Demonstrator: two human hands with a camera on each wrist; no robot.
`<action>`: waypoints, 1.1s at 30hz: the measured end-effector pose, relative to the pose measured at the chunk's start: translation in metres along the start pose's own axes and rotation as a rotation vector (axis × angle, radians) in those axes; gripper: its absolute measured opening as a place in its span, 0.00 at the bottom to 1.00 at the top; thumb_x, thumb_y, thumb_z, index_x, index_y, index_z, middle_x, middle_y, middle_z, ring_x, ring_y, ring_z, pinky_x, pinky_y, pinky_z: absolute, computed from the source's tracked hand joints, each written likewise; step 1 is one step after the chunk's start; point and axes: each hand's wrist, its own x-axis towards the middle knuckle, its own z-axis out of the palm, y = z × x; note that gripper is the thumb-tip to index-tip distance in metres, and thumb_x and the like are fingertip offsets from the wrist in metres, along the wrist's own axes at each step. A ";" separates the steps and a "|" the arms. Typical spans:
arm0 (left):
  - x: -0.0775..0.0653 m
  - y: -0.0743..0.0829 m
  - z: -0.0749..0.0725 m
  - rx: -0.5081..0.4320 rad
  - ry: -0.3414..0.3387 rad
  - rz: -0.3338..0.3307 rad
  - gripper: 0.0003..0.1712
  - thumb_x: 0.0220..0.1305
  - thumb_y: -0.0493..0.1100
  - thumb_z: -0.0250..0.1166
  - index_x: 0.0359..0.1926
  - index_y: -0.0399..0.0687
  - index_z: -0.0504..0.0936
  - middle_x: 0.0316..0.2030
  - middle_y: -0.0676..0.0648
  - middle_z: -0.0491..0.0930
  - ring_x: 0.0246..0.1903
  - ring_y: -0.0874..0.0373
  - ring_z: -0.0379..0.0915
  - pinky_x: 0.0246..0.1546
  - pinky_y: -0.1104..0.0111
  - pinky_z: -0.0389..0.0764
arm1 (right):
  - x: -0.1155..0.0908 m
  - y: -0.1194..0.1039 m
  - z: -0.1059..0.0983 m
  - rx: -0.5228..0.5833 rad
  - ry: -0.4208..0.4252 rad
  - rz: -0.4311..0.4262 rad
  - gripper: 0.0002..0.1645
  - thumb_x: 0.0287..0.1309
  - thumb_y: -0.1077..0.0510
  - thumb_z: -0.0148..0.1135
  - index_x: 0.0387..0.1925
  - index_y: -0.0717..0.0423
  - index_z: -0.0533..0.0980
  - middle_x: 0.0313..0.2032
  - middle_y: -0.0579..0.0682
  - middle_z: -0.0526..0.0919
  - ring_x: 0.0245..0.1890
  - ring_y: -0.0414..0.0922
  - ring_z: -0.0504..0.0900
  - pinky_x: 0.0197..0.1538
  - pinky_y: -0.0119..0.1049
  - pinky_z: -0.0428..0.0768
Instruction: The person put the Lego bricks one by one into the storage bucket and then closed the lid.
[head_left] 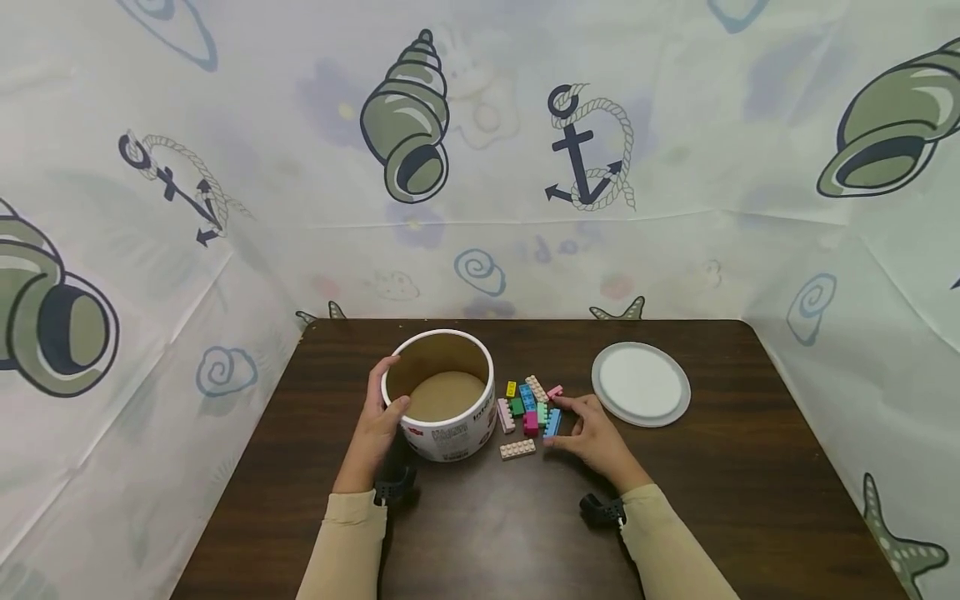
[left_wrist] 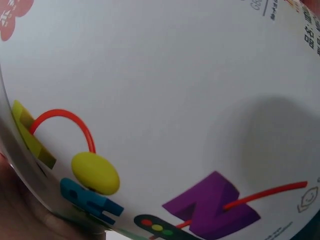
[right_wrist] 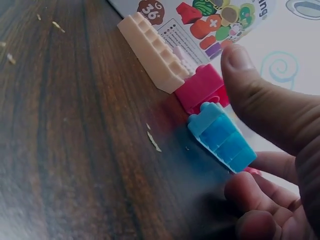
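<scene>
Nearest the head camera are two beige sleeves, and from them the hands reach onto the dark wooden table (head_left: 750, 467). The left hand (head_left: 378, 425) wraps around the round cardboard tub (head_left: 442, 404) at its 9 o'clock side, thumb hooked over the rim, fingers curled against the printed white wall (left_wrist: 165, 100) — the tub stands upright and open.

The right hand (head_left: 592, 433) sits at 3 o'clock from a small heap of toy bricks (head_left: 531, 408), which lies just beside the tub. In the right wrist view, thumb and fingers are curled around a light blue brick (right_wrist: 222, 135), the thumb (right_wrist: 265, 105) close above it and a fingertip below — whether they actually pinch it I cannot tell. A magenta brick (right_wrist: 202, 87) touches the blue one, and a cream brick (right_wrist: 152, 52) lies beside that.

A white lid (head_left: 641, 383) rests flat at 2 o'clock from the right hand.
</scene>
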 end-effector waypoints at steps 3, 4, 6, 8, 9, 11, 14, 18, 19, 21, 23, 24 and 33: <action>-0.001 -0.001 0.000 -0.005 -0.001 0.000 0.43 0.75 0.42 0.63 0.84 0.58 0.55 0.81 0.38 0.55 0.75 0.29 0.55 0.65 0.75 0.70 | -0.001 0.001 0.001 0.008 -0.001 -0.003 0.49 0.49 0.46 0.89 0.73 0.47 0.78 0.54 0.54 0.72 0.36 0.44 0.72 0.36 0.31 0.74; -0.001 -0.001 0.000 -0.003 -0.001 0.001 0.43 0.75 0.41 0.63 0.85 0.58 0.55 0.81 0.38 0.55 0.75 0.29 0.55 0.65 0.75 0.70 | 0.000 0.002 0.002 0.006 -0.002 -0.007 0.49 0.49 0.46 0.89 0.72 0.47 0.79 0.54 0.54 0.72 0.36 0.44 0.72 0.36 0.31 0.74; -0.001 -0.001 0.000 -0.010 -0.003 0.003 0.43 0.74 0.40 0.63 0.84 0.57 0.55 0.81 0.37 0.54 0.75 0.29 0.55 0.65 0.75 0.70 | 0.000 0.002 0.002 0.000 -0.006 -0.016 0.48 0.48 0.46 0.89 0.72 0.46 0.79 0.54 0.54 0.72 0.36 0.43 0.73 0.36 0.31 0.74; -0.001 0.000 0.000 -0.009 -0.006 0.002 0.43 0.74 0.40 0.63 0.84 0.57 0.55 0.81 0.36 0.54 0.74 0.30 0.55 0.65 0.76 0.70 | 0.000 0.002 0.003 -0.001 -0.010 -0.022 0.48 0.48 0.47 0.89 0.71 0.46 0.80 0.53 0.54 0.72 0.36 0.43 0.73 0.36 0.31 0.74; -0.001 0.000 0.000 -0.010 -0.008 0.004 0.44 0.74 0.40 0.63 0.84 0.56 0.55 0.81 0.35 0.54 0.74 0.30 0.56 0.64 0.76 0.71 | 0.000 0.002 0.003 0.005 -0.014 -0.022 0.48 0.47 0.47 0.89 0.71 0.46 0.80 0.53 0.54 0.72 0.36 0.44 0.72 0.36 0.32 0.74; -0.001 0.000 0.001 -0.017 -0.013 0.012 0.44 0.74 0.39 0.63 0.84 0.55 0.55 0.81 0.34 0.53 0.74 0.32 0.57 0.63 0.76 0.72 | -0.001 0.001 0.003 0.020 -0.019 -0.016 0.47 0.47 0.48 0.90 0.70 0.45 0.81 0.53 0.54 0.71 0.36 0.44 0.72 0.36 0.32 0.74; -0.001 0.001 0.001 -0.026 -0.018 0.027 0.44 0.73 0.40 0.64 0.84 0.54 0.55 0.81 0.34 0.53 0.73 0.34 0.58 0.62 0.75 0.74 | -0.001 0.001 0.003 0.041 -0.026 -0.007 0.47 0.47 0.48 0.90 0.70 0.45 0.81 0.53 0.54 0.70 0.36 0.45 0.72 0.35 0.32 0.74; 0.000 0.001 0.002 -0.025 -0.016 0.038 0.44 0.73 0.42 0.65 0.84 0.54 0.56 0.81 0.34 0.54 0.72 0.35 0.59 0.62 0.75 0.74 | -0.001 0.000 0.002 0.022 -0.013 -0.005 0.44 0.49 0.50 0.89 0.68 0.44 0.81 0.51 0.54 0.71 0.35 0.45 0.73 0.34 0.32 0.73; 0.000 0.001 0.002 -0.024 -0.014 0.038 0.44 0.73 0.43 0.65 0.84 0.54 0.56 0.81 0.34 0.54 0.72 0.34 0.59 0.62 0.75 0.74 | -0.001 -0.001 0.002 0.012 -0.009 -0.005 0.43 0.49 0.50 0.89 0.68 0.44 0.81 0.51 0.54 0.71 0.35 0.45 0.73 0.34 0.32 0.73; 0.000 0.000 0.002 -0.023 -0.012 0.034 0.44 0.74 0.44 0.65 0.84 0.54 0.56 0.81 0.34 0.53 0.73 0.33 0.58 0.63 0.75 0.73 | -0.001 -0.001 0.002 0.000 -0.002 -0.004 0.41 0.51 0.51 0.88 0.67 0.45 0.81 0.49 0.54 0.72 0.35 0.45 0.73 0.34 0.32 0.73; 0.000 0.000 0.002 -0.025 -0.010 0.028 0.44 0.74 0.43 0.65 0.84 0.54 0.56 0.81 0.34 0.53 0.73 0.32 0.57 0.63 0.75 0.73 | -0.001 0.000 0.003 -0.008 0.005 -0.003 0.39 0.53 0.50 0.87 0.66 0.45 0.81 0.48 0.53 0.73 0.35 0.45 0.73 0.35 0.32 0.73; 0.000 0.000 0.002 -0.025 -0.009 0.026 0.44 0.74 0.42 0.65 0.84 0.54 0.56 0.81 0.34 0.53 0.73 0.32 0.57 0.63 0.75 0.73 | -0.001 0.000 0.003 -0.002 0.011 -0.005 0.39 0.54 0.50 0.87 0.66 0.46 0.81 0.48 0.53 0.73 0.35 0.45 0.73 0.35 0.32 0.74; 0.001 0.002 0.003 -0.022 -0.004 0.019 0.43 0.71 0.38 0.61 0.83 0.52 0.56 0.81 0.34 0.53 0.72 0.37 0.60 0.62 0.74 0.73 | -0.004 -0.004 0.003 0.090 0.066 0.024 0.33 0.65 0.42 0.77 0.64 0.51 0.78 0.49 0.53 0.78 0.37 0.46 0.73 0.37 0.32 0.74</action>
